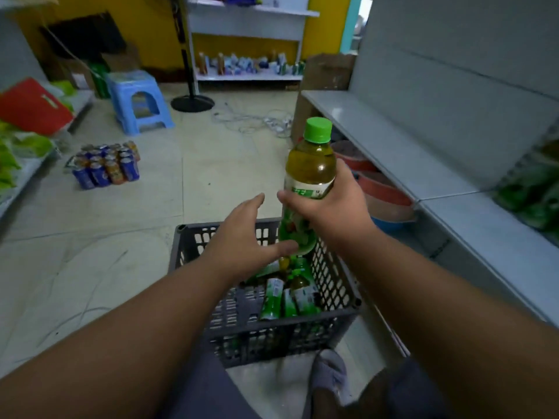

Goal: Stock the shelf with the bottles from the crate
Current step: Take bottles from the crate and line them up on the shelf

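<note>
My right hand (335, 207) grips a green-capped tea bottle (311, 164) upright by its middle, above the far edge of the dark grey crate (242, 331). My left hand (242, 237) hovers open just left of the bottle, its thumb at the bottle's base. Several more green-labelled bottles (287, 294) lie flat in the crate on the floor. The grey metal shelf (393, 140) runs along the right side, its board bare near the bottle.
A pack of blue and orange cans (106, 164) stands on the floor at left, and a blue plastic stool (136, 101) behind it. A fan stand base (192, 102) and white cables (257, 119) lie ahead. Red and blue basins (384, 195) sit under the shelf. My knees frame the crate.
</note>
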